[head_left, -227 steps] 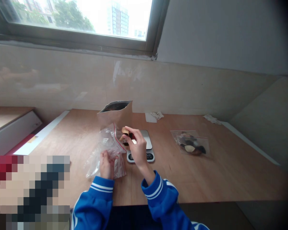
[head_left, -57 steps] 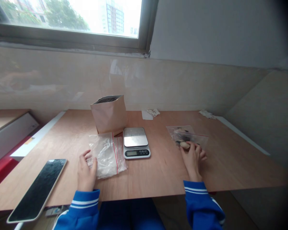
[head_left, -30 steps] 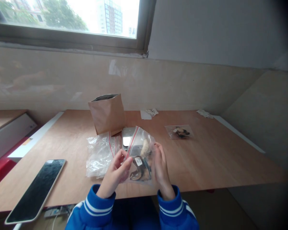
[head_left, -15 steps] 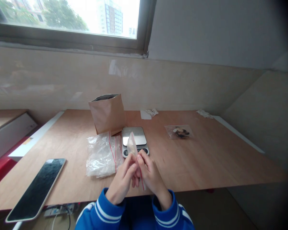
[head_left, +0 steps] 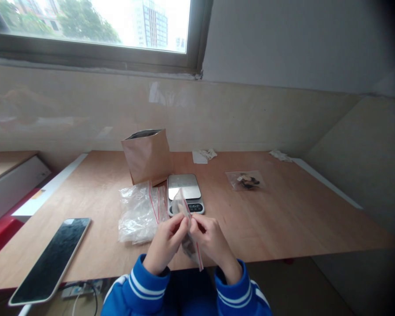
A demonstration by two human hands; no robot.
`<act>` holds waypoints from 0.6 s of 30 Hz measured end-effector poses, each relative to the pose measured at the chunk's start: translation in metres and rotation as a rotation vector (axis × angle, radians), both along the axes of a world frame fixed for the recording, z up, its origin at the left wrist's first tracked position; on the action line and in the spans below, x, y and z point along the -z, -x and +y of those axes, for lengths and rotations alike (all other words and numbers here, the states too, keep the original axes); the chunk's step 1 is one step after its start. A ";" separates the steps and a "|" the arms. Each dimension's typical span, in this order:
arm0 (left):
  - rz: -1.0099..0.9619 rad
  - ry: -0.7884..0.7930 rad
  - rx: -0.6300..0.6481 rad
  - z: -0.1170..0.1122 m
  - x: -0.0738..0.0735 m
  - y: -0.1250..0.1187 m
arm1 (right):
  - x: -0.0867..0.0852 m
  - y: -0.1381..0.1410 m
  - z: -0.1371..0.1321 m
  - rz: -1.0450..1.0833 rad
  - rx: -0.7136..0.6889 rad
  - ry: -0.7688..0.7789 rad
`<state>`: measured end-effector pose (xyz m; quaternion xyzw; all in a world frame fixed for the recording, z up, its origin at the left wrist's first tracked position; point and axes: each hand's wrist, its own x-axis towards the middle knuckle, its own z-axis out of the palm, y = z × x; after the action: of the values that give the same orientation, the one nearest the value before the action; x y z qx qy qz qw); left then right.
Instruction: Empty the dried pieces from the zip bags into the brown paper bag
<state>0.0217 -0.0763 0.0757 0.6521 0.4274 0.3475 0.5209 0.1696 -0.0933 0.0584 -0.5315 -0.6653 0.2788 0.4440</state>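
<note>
The left hand (head_left: pixel 165 242) and right hand (head_left: pixel 210 242) are closed and pinch a clear zip bag (head_left: pixel 187 228) at the bottom middle. The bag stands long way up, tipped, its top leaning up left and its red line (head_left: pixel 199 256) running down right. Farther on the table (head_left: pixel 266 219) sit a crumpled plastic bag (head_left: pixel 138 215), a kitchen scale (head_left: pixel 184 193) and a brown paper bag (head_left: pixel 147 160). A phone (head_left: pixel 49 261) lies lower left, and a small bag (head_left: pixel 245 180) lies right.
</note>
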 end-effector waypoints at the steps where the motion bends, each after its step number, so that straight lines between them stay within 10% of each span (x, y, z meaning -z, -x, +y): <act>1: -0.007 -0.015 -0.046 0.001 -0.001 0.003 | 0.002 -0.006 0.000 0.029 0.065 -0.008; 8: -0.064 -0.059 -0.177 0.007 -0.008 0.027 | 0.003 -0.031 -0.007 0.408 0.465 -0.040; 18: -0.676 0.386 -0.264 0.000 0.027 -0.015 | -0.028 0.019 -0.010 0.931 0.285 -0.008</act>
<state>0.0363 -0.0759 0.0490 0.3310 0.3694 0.5196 0.6957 0.1505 -0.1031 0.0864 -0.4343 -0.3179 0.4208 0.7303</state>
